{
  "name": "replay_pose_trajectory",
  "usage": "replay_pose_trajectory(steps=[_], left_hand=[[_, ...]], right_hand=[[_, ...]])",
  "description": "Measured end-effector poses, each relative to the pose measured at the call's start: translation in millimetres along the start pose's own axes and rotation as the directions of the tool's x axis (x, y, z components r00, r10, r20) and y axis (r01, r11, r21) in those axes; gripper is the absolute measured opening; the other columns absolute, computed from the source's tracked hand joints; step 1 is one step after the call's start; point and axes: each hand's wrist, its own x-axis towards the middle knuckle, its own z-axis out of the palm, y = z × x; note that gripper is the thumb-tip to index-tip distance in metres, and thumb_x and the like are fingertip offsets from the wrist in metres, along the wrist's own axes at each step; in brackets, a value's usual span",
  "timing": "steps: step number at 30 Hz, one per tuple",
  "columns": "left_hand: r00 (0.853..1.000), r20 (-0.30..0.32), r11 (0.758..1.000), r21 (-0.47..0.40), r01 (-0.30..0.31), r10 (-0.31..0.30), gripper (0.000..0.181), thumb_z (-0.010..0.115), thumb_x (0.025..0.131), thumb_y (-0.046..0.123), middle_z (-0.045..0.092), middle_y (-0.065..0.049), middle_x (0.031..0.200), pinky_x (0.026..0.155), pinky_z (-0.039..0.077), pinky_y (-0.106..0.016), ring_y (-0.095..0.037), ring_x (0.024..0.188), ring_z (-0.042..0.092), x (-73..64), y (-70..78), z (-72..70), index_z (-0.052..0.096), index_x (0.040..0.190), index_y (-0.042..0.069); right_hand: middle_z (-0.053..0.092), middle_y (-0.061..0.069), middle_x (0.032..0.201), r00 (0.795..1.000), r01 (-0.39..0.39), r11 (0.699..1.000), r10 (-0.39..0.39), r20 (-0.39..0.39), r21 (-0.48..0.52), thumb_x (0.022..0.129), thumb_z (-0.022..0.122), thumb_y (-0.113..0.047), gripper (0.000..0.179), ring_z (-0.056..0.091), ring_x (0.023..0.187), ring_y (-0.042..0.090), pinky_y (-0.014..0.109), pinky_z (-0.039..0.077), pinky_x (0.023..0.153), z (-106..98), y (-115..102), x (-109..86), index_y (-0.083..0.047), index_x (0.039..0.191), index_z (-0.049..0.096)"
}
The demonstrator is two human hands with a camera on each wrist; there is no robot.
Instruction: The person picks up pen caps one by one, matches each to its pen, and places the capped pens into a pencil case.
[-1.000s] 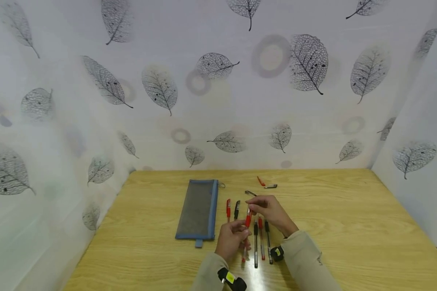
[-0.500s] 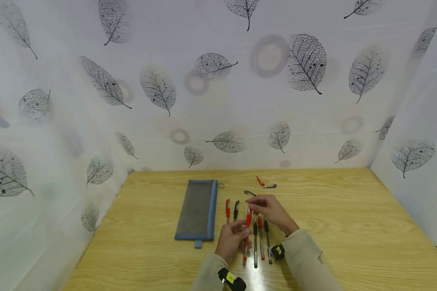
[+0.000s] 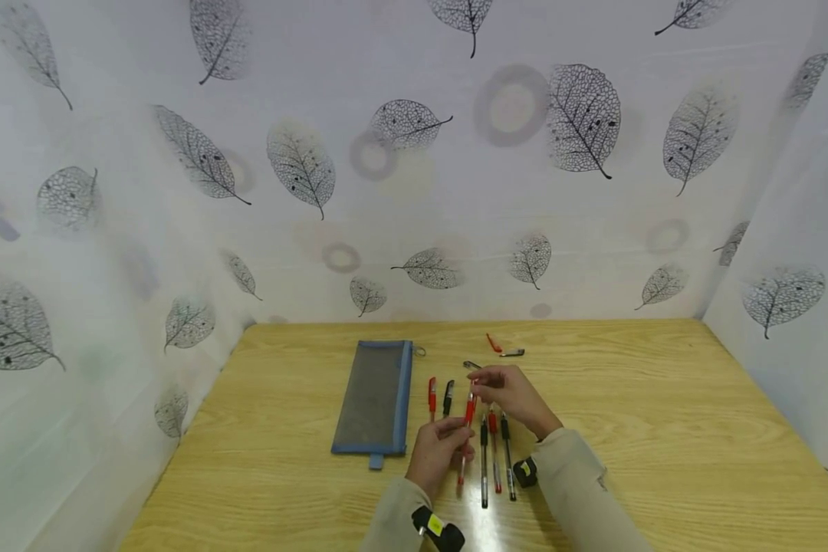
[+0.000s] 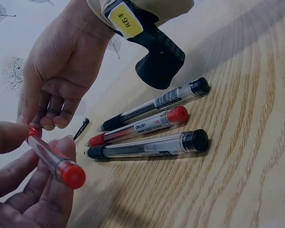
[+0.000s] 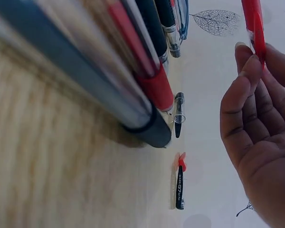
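Note:
My left hand (image 3: pixel 433 456) grips a red gel pen (image 4: pixel 52 161) by its clear barrel, between thumb and fingers, with the red end plug facing the left wrist camera. At the pen's other end, my right hand (image 3: pixel 514 399) pinches the cap (image 5: pixel 259 40), which has a red clip. The pen is held up off the table, tilted. Just right of it lie three uncapped pens side by side: a black one (image 3: pixel 484 464), a red one (image 4: pixel 137 128) and another black one (image 4: pixel 180 95). Their tips point away from me.
A grey mesh pencil case (image 3: pixel 376 399) with blue edging lies to the left. Between it and my hands are a capped red pen (image 3: pixel 432 392) and a capped black pen (image 3: pixel 448 395). Loose caps lie farther back: red (image 3: pixel 493 343), black (image 3: pixel 513 353) and another black (image 3: pixel 471 366).
My right hand has shifted slightly up and left at the cap end. The pen's rear end has lifted a little. The other pens and the case stay where they were.

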Motion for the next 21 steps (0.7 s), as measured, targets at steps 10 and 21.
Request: replay_pose_trajectory(steps=[10,21], left_hand=[[0.998,-0.063,1.000,0.011,0.020,-0.020,0.029,0.053,0.098,0.009,0.067,-0.014,0.099,0.074,0.055,-0.032,-0.013,0.079,0.063,-1.6,5.4,-1.3,0.062,0.116,-0.012],[0.993,-0.114,1.000,-0.002,0.015,-0.015,0.037,0.044,0.102,0.015,0.064,-0.023,0.114,0.088,0.052,-0.037,-0.026,0.102,0.062,-2.0,13.9,-3.7,0.057,0.119,-0.015]], right_hand=[[0.069,0.012,0.091,0.999,-0.048,0.993,0.049,0.012,-0.111,0.094,0.061,-0.009,0.029,0.063,0.077,0.023,0.039,0.053,0.067,3.4,-6.1,14.0,0.010,0.118,0.062],[0.069,0.010,0.081,0.987,-0.150,0.983,0.155,0.039,-0.109,0.093,0.059,0.000,0.023,0.064,0.069,0.018,0.034,0.055,0.064,11.3,-5.3,34.0,0.014,0.112,0.062]])
